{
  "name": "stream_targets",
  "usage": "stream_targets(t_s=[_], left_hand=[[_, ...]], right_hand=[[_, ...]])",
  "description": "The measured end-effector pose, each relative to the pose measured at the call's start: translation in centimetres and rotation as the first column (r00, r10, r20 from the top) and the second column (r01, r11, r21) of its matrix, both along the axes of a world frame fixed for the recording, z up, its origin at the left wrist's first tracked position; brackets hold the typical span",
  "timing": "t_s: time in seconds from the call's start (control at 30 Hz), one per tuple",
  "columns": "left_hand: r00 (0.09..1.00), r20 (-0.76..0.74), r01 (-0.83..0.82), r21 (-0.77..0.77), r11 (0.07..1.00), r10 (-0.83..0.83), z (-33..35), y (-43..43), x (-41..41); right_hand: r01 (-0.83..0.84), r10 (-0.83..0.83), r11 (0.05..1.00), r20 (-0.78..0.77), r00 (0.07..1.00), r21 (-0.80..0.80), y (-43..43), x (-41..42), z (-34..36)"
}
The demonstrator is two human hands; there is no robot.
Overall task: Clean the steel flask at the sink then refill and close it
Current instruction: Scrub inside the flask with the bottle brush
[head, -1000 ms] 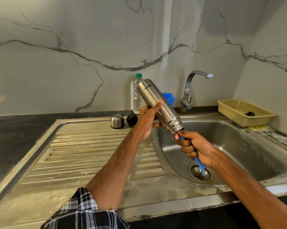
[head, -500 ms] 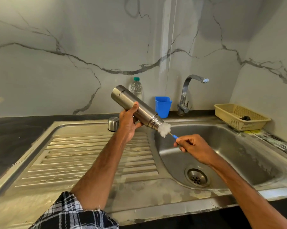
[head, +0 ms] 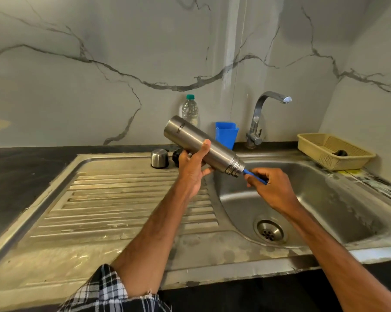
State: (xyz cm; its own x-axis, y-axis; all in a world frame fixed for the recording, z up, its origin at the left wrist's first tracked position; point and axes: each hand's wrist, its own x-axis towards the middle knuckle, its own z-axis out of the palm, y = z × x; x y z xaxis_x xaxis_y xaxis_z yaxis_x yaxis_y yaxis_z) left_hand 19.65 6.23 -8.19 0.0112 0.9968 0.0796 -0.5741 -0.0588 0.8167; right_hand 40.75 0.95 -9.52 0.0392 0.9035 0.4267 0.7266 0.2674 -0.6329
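Now, left hand (head: pixel 193 167) tight around tilted steel flask (head: pixel 212 149), right hand (head: pixel 273 188) around brush handle (head: pixel 249 172) inside it.

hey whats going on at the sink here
A person is scrubbing out a steel flask over the sink. The left hand holds the flask tilted, mouth down toward the basin. The right hand holds a blue-handled brush whose head is hidden inside the flask. The steel cap and black stopper sit on the drainboard, so the flask is not yet refilled or closed. No water shows at the tap.
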Motion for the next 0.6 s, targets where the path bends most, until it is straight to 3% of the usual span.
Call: stream_targets(t_s=[0.2,0.6], left_hand=[[0.999,-0.040,-0.026,0.010,1.000,0.027,-0.6,-0.4,-0.7],[0.999,0.010,-0.037,-0.005,0.999,0.038,-1.1,0.0,-0.2]], right_hand=[[-0.037,0.038,0.999,0.015,0.999,-0.038,-0.6,0.0,-0.7],[0.070,-0.097,0.982,0.152,0.984,0.176,-0.4,0.7,-1.3]])
